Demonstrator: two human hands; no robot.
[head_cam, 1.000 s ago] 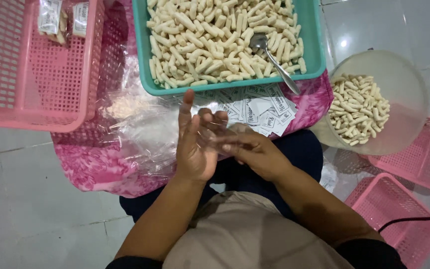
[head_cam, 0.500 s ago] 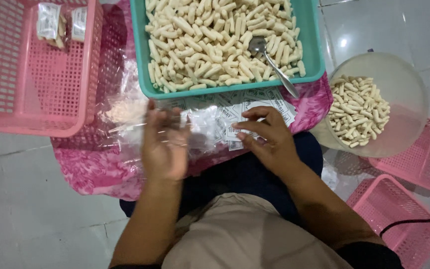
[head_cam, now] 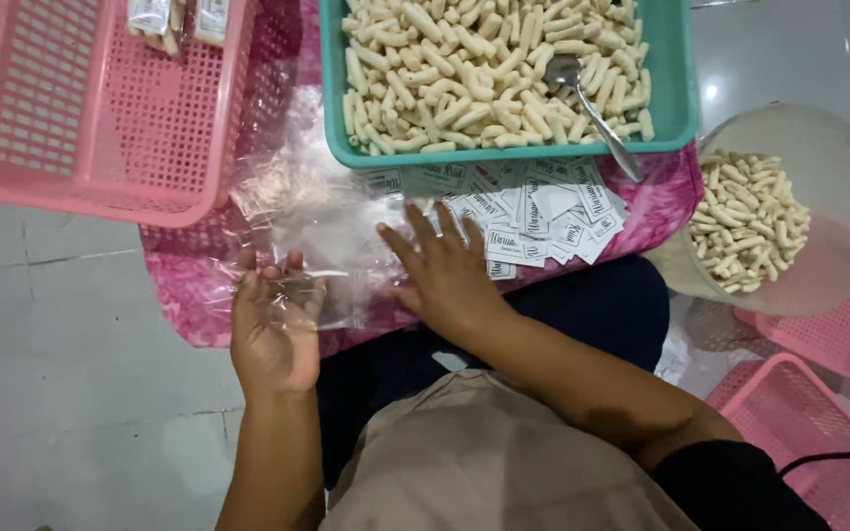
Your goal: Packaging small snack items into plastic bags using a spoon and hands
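Observation:
My left hand [head_cam: 275,329] holds a clear plastic bag [head_cam: 332,295] by its edge, low over the pink cloth [head_cam: 189,285]. My right hand [head_cam: 445,273] lies flat with fingers spread, its tips on a heap of small white paper labels [head_cam: 533,211]. More clear bags [head_cam: 297,197] lie piled on the cloth just beyond both hands. A teal tray [head_cam: 676,93] full of pale stick snacks stands behind the labels, with a metal spoon [head_cam: 592,108] resting in it.
A pink basket [head_cam: 100,118] with packed bags at its far end stands at the left. A clear round tub [head_cam: 819,226] partly filled with snacks is at the right, with two pink baskets [head_cam: 809,442] near it on the tiled floor.
My hands have drawn apart: the left moved down and left with a clear bag, and the right reached forward onto the paper labels.

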